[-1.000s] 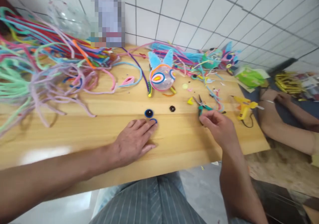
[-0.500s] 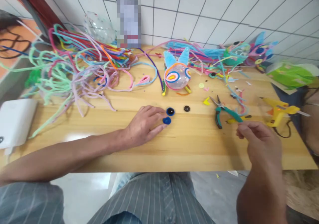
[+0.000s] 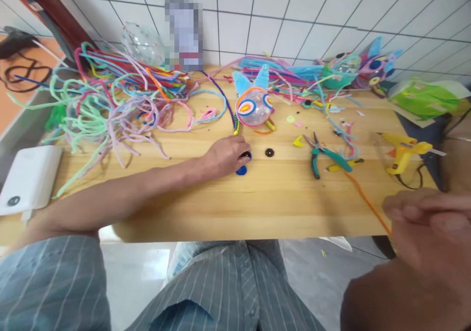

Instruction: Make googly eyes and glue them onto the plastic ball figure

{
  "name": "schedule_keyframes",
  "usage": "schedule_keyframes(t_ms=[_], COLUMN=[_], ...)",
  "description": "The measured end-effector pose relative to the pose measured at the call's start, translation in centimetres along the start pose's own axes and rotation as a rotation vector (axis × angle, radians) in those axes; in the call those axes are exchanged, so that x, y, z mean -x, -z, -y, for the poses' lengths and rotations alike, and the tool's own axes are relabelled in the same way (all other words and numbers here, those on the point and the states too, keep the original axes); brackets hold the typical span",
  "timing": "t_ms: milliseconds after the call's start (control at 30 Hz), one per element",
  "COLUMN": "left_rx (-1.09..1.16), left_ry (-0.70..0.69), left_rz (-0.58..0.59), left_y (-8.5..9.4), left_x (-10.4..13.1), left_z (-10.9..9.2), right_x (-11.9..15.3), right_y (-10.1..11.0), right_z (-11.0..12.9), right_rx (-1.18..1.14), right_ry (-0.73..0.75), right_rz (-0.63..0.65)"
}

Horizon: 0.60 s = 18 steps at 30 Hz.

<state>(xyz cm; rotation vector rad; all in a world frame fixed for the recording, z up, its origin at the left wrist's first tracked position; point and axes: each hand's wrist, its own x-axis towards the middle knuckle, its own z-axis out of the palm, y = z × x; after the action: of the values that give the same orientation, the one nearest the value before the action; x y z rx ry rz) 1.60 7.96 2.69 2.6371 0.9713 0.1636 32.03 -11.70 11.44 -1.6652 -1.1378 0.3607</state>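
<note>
My left hand (image 3: 228, 154) reaches across the table, its fingers closed on a small black-topped blue disc (image 3: 246, 155). Just below it lies another blue disc (image 3: 241, 170), and a black disc (image 3: 270, 152) is to the right. Behind my fingers stands a clear ball animal (image 3: 255, 108) with fuzzy blue ears and ringed eyes. At the right edge my right hand (image 3: 423, 218) is raised close to the camera, blurred, its fingers curled shut. An orange pipe cleaner (image 3: 368, 201) runs from the pliers to behind this hand; whether it is held is hidden.
Teal-handled pliers (image 3: 320, 154) lie over a yellow cutter (image 3: 344, 165). Further right is a yellow glue gun (image 3: 406, 149). Pipe cleaners (image 3: 114, 108) pile at left, beside a white power bank (image 3: 31, 179). More ball animals (image 3: 373, 71) stand at back right. Part of another person (image 3: 458, 166) shows at right.
My left hand has moved up and closed over the black-topped blue disc. My right hand has drawn away rightward from the pliers, and the orange pipe cleaner now shows. The view has shifted slightly.
</note>
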Motion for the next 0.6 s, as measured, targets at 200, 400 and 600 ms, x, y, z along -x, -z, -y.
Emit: schedule_keyframes(t_ms=[200,400,600], left_rx=[-0.130,-0.072,0.297], left_ry=[0.100,0.053,-0.265], left_rz=[-0.060,-0.234,-0.051], left_y=[0.8,2.0,2.1], left_x=[2.4,4.3,-0.1], left_z=[2.6,1.8,-7.8], right_x=[0.9,1.0,1.2], right_y=[-0.9,-1.4,-3.9], right_z=[0.9,0.7,0.5], right_rx=[-0.263,-0.266,-0.443], right_ry=[0.002,0.040,0.094], right_rz=[-0.102,-0.070,0.068])
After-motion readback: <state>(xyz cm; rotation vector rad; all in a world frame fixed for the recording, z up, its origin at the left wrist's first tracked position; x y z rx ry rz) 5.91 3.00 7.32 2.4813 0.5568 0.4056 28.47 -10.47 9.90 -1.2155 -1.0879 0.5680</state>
